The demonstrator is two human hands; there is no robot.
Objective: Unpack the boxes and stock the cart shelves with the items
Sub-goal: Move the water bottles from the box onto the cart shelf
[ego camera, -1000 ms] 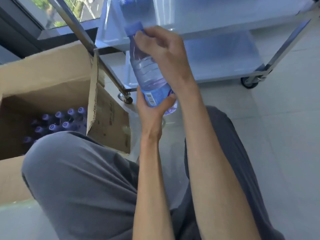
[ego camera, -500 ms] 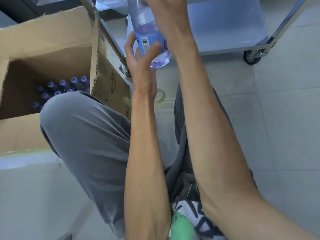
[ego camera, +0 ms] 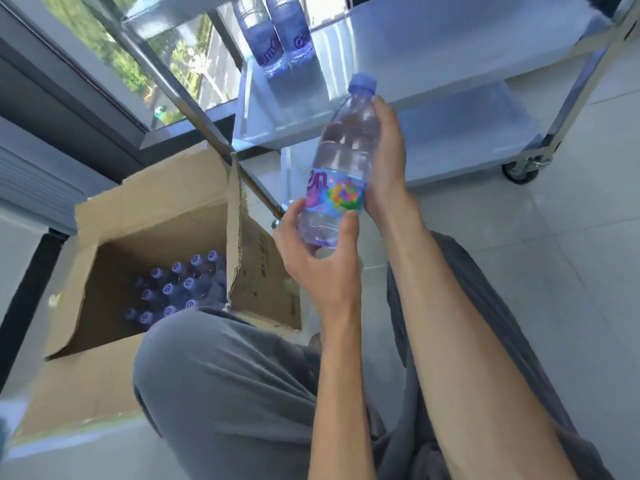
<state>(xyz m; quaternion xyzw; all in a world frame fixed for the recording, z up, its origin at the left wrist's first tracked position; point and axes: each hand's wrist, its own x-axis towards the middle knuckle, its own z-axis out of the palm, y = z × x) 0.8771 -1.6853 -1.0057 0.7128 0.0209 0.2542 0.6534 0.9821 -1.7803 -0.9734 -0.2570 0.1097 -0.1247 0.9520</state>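
1. Your hands both hold one bottle (ego camera: 341,161): left hand (ego camera: 318,258) curls round its base, right hand (ego camera: 386,150) wraps the upper body. Cap up, long axis near upright, tilted slightly right.
2. The cart's middle shelf (ego camera: 433,57) lies just beyond the cap, ahead of your hands; right hand is nearer to it.
3. Shelved bottles (ego camera: 277,39): two, ahead-left of your hands.
4. Box (ego camera: 156,209), one, left of your left hand; roughly a dozen caps (ego camera: 178,282) visible, exact count uncertain.
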